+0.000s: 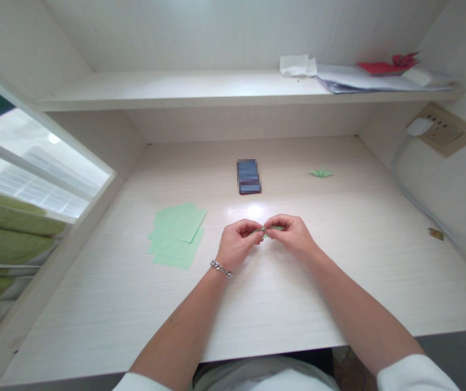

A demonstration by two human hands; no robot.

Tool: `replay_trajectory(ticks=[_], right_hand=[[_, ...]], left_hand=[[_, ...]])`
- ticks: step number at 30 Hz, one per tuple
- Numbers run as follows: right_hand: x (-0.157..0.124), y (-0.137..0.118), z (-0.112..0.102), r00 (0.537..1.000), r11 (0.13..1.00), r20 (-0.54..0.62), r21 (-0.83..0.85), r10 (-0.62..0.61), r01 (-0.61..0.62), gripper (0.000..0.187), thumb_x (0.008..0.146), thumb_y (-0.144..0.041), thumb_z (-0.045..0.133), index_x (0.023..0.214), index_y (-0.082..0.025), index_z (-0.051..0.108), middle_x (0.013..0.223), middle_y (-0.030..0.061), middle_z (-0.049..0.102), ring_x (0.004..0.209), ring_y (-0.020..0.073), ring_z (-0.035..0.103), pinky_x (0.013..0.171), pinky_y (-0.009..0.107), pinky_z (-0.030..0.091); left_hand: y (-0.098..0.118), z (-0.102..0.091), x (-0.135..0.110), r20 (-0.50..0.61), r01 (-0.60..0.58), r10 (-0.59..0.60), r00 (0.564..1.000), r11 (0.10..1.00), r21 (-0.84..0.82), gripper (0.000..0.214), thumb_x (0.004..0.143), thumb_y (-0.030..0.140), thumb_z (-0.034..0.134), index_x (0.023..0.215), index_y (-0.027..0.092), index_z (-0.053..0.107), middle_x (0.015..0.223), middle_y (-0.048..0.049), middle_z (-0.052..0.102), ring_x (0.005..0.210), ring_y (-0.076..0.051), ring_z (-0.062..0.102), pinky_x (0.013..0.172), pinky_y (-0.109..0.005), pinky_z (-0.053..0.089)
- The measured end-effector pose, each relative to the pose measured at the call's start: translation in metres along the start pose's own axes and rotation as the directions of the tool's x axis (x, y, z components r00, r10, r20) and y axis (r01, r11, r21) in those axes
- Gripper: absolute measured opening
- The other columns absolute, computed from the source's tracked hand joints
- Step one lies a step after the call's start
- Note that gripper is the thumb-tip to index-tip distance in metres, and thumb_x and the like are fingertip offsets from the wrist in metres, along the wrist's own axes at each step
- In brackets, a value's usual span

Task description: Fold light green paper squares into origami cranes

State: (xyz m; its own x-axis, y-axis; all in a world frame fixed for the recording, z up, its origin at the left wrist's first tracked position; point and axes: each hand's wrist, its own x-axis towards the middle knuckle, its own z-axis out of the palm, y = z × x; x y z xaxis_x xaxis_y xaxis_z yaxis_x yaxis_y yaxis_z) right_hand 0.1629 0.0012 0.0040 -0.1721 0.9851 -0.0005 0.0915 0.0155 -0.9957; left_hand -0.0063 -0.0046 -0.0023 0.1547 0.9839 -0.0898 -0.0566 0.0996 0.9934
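Between my two hands is a small folded piece of green paper (272,229), mostly covered by the fingers. My left hand (241,239), with a chain bracelet at the wrist, pinches its left side. On the other side my right hand (292,232) pinches it between thumb and fingers. The fingertips of both hands nearly meet, a little above the desk. To the left lies a loose stack of green paper squares (180,225). A finished-looking green paper crane (321,172) sits at the back right.
A phone (249,176), its screen blurred, lies behind my hands. The shelf (184,89) above holds papers (363,79), a white crumpled piece (296,65) and a red paper crane (404,60). A cable (404,187) runs down from the wall socket (447,130) at right.
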Motion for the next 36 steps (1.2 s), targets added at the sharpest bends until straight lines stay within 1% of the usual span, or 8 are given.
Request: replay_trajectory(ticks=[4, 7, 11, 16, 20, 25, 29, 36], right_hand=[[0.000, 0.000, -0.001, 0.997, 0.999, 0.056, -0.015, 0.048, -0.047, 0.015, 0.068, -0.019, 0.065, 0.081, -0.018, 0.072, 0.076, 0.0027, 0.069, 0.068, 0.0165, 0.063, 0.064, 0.027, 0.050], [-0.001, 0.000, -0.001, 0.993, 0.994, 0.055, 0.014, 0.104, -0.105, 0.015, 0.067, -0.019, 0.065, 0.080, -0.018, 0.073, 0.072, 0.0029, 0.069, 0.064, 0.0162, 0.063, 0.061, 0.028, 0.051], [-0.002, -0.004, -0.001, 0.980, 0.965, 0.047, 0.175, 0.192, -0.197, 0.014, 0.062, -0.019, 0.069, 0.076, -0.017, 0.073, 0.068, 0.0022, 0.068, 0.060, 0.0156, 0.064, 0.061, 0.029, 0.052], [-0.003, -0.008, -0.001, 0.964, 0.911, 0.102, 0.315, 0.245, -0.265, 0.016, 0.062, -0.020, 0.072, 0.077, -0.016, 0.074, 0.071, 0.0030, 0.069, 0.059, 0.0137, 0.063, 0.061, 0.027, 0.052], [-0.003, -0.007, -0.001, 0.965, 0.908, 0.111, 0.326, 0.239, -0.262, 0.018, 0.064, -0.026, 0.073, 0.079, -0.015, 0.074, 0.076, 0.0045, 0.070, 0.064, 0.0143, 0.064, 0.063, 0.028, 0.052], [-0.002, -0.004, 0.001, 0.970, 0.934, 0.044, 0.263, 0.241, -0.244, 0.024, 0.061, -0.030, 0.078, 0.078, -0.015, 0.072, 0.073, 0.0033, 0.068, 0.065, 0.0147, 0.064, 0.060, 0.027, 0.051], [-0.001, 0.000, 0.003, 0.979, 0.949, -0.004, 0.248, 0.203, -0.196, 0.027, 0.059, -0.031, 0.079, 0.079, -0.015, 0.068, 0.069, 0.0011, 0.066, 0.061, 0.0132, 0.062, 0.058, 0.026, 0.052], [0.000, 0.008, 0.004, 0.990, 0.980, -0.038, 0.154, 0.134, -0.127, 0.027, 0.062, -0.034, 0.076, 0.079, -0.015, 0.068, 0.074, 0.0042, 0.067, 0.061, 0.0152, 0.063, 0.059, 0.029, 0.053]], left_hand=[[0.002, 0.000, 0.001, 0.001, 0.016, -0.016, 1.000, 1.000, -0.001, 0.017, 0.066, 0.024, 0.074, 0.077, 0.013, 0.067, 0.071, -0.0042, 0.067, 0.062, -0.014, 0.063, 0.058, -0.025, 0.052], [0.004, 0.000, 0.000, 0.016, 0.038, -0.038, 0.999, 0.999, -0.008, 0.014, 0.066, 0.023, 0.073, 0.076, 0.014, 0.068, 0.070, -0.0034, 0.066, 0.061, -0.013, 0.062, 0.058, -0.024, 0.051], [0.007, -0.001, -0.001, 0.046, 0.072, -0.069, 0.997, 0.996, -0.061, 0.013, 0.067, 0.022, 0.073, 0.076, 0.014, 0.068, 0.068, -0.0024, 0.065, 0.059, -0.011, 0.060, 0.056, -0.023, 0.049], [0.008, -0.002, -0.002, 0.072, 0.086, -0.076, 0.994, 0.986, -0.144, 0.010, 0.068, 0.021, 0.072, 0.075, 0.015, 0.068, 0.069, -0.0017, 0.064, 0.059, -0.010, 0.059, 0.057, -0.023, 0.049], [0.007, -0.002, -0.002, 0.051, 0.071, -0.066, 0.996, 0.993, -0.091, 0.009, 0.068, 0.020, 0.072, 0.074, 0.015, 0.068, 0.069, -0.0018, 0.065, 0.059, -0.010, 0.059, 0.057, -0.023, 0.049], [0.007, -0.001, -0.002, 0.048, 0.049, -0.049, 0.998, 0.999, -0.017, 0.011, 0.067, 0.021, 0.072, 0.074, 0.014, 0.069, 0.072, -0.0039, 0.067, 0.064, -0.013, 0.062, 0.060, -0.024, 0.051], [0.007, 0.000, -0.002, 0.057, 0.065, -0.061, 0.997, 0.995, -0.069, 0.015, 0.067, 0.022, 0.073, 0.079, 0.014, 0.069, 0.076, -0.0045, 0.067, 0.066, -0.014, 0.063, 0.063, -0.027, 0.053], [0.004, 0.000, -0.001, 0.027, 0.069, -0.066, 0.997, 0.992, -0.108, 0.022, 0.067, 0.029, 0.076, 0.078, 0.013, 0.065, 0.076, -0.0046, 0.066, 0.068, -0.014, 0.063, 0.065, -0.030, 0.056]])
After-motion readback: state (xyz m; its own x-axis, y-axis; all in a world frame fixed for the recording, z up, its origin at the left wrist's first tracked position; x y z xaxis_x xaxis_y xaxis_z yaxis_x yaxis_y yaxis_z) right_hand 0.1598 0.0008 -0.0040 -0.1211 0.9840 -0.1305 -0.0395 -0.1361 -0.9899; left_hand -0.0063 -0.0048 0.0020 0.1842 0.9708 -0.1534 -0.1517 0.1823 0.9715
